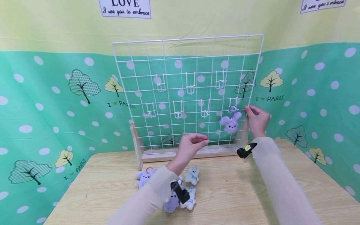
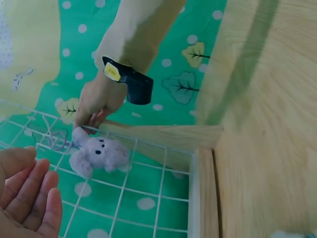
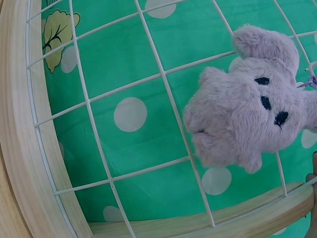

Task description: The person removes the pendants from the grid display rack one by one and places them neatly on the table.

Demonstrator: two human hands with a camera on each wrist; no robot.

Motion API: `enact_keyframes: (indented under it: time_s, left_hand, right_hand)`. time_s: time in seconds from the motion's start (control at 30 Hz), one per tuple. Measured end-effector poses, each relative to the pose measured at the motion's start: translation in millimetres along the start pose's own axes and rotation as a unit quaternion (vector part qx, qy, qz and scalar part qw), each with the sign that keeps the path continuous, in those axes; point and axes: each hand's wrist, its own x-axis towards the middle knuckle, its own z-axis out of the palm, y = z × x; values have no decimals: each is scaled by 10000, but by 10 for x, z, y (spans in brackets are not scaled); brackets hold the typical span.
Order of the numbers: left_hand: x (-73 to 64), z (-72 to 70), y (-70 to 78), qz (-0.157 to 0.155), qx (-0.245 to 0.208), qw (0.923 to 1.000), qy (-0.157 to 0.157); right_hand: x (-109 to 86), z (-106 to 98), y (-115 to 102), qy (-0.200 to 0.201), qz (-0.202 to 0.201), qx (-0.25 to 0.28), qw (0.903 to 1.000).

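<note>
A lilac plush bunny keychain hangs by its purple ring from a white hook at the right side of the white wire grid rack. Thumb and fingers of my right hand pinch the rack's right edge wire, beside the bunny. My left hand hovers before the lower grid, left of the bunny, its fingers loosely bent and holding nothing. In the left wrist view, the bunny lies beyond those fingers. It fills much of the right wrist view, where the right hand barely shows at the edge.
Several white hooks are mounted on the grid in two rows. The rack stands on a wooden base. On the wooden table, lilac bunnies and pale plush bears lie near my left forearm, which partly hides them.
</note>
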Motion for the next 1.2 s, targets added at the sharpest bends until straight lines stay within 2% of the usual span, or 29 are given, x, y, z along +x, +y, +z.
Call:
enact_keyframes:
  time_s: [0.17,0.37,0.53,0.87,1.2]
  left_hand:
    - [128,157,39,54,-239,9995,192]
    - [290,322,6,143,-349,9979,533]
    - [395,487,13,249,-444,9952,837]
    - [556,814,99,308,-742,9909,1080]
    - [719,973,174,386,-898,9855,1387]
  right_hand:
    - [-1,-2,-10,2,-25,26,10000]
    - [17,-2,-10,83,-74,276,9996]
    - [23,-5,1,21,-52,93,9999]
    - [8,-17,-16,25,26,104,9999]
    - [10,7,-25,65,29,-60,10000]
